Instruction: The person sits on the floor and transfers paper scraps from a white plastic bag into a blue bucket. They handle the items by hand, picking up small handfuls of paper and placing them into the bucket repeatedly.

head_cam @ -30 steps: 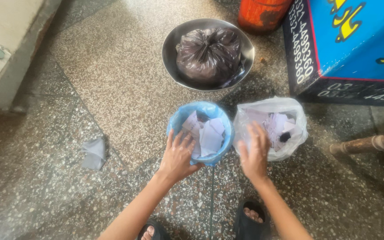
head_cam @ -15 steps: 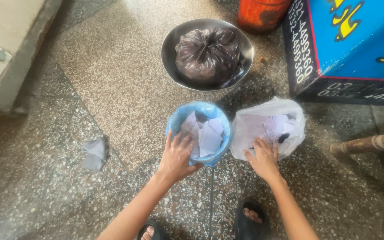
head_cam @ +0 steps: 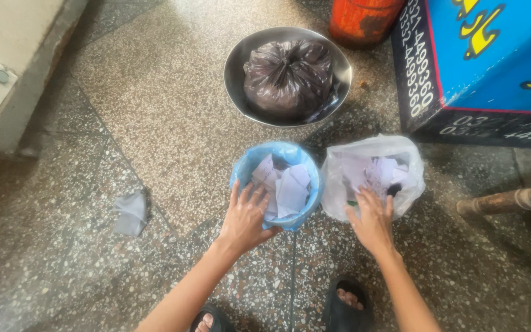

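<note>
A small bin lined with a blue bag (head_cam: 276,157) stands on the speckled floor, filled with crumpled white papers (head_cam: 285,187). My left hand (head_cam: 246,218) rests on its near rim, fingers spread over the papers. Right beside it sits a clear plastic bag (head_cam: 373,169) with white papers and a dark item inside. My right hand (head_cam: 373,221) lies on the near edge of this clear bag, fingers spread on the plastic. Neither hand visibly grips anything.
A metal bowl (head_cam: 239,64) holding a tied dark bag (head_cam: 289,77) sits beyond the bin. An orange cylinder (head_cam: 364,21) and a blue box (head_cam: 483,61) stand at the back right. A crumpled grey scrap (head_cam: 130,212) lies left. My sandalled feet (head_cam: 345,304) are below.
My right hand slid from inside the clear bag's opening down to its near edge. My left hand stayed on the blue bin's rim.
</note>
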